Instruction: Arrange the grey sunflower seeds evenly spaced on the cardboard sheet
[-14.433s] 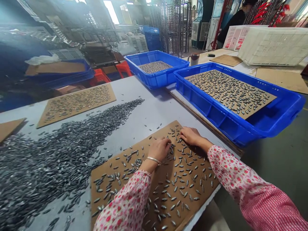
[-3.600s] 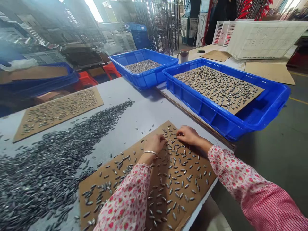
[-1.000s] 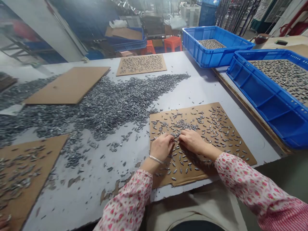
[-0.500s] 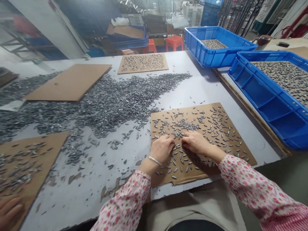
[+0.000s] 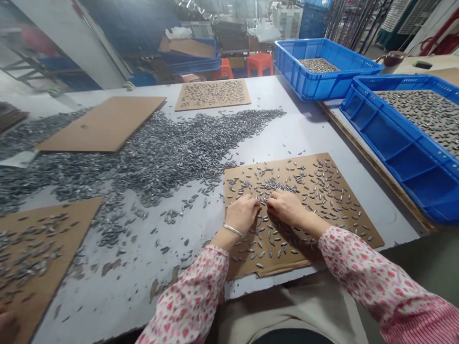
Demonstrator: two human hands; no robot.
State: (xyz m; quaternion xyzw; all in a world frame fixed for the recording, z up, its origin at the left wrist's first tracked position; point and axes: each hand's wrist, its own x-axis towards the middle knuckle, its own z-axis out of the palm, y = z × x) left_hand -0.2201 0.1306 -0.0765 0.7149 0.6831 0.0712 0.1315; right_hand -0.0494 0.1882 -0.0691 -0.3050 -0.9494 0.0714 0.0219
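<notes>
A cardboard sheet (image 5: 287, 266) lies before me, strewn with small grey, spindle-shaped metal pieces; a denser cluster (image 5: 273, 184) sits just beyond my fingers. Over the sheet's left half is my left hand (image 5: 241, 215), a silver bangle at its wrist, its fingertips pinched together. My right hand (image 5: 287, 209) faces it from a short distance to the right, fingers curled down among the pieces. Both hands are closed, and their own fingers hide whatever lies between the tips.
A large heap of the metal pieces (image 5: 186, 148) covers the table's middle and left. Another cardboard sheet (image 5: 96, 122) rests on it. Blue crates (image 5: 319, 86) stand right, holding covered sheets. At lower left, part of another person's hand (image 5: 7, 325) shows by a cardboard sheet (image 5: 77, 224).
My right hand has moved slightly left and away from me, closer to my left hand, which has shifted slightly away from me. The other person's hand has drawn back toward the left edge.
</notes>
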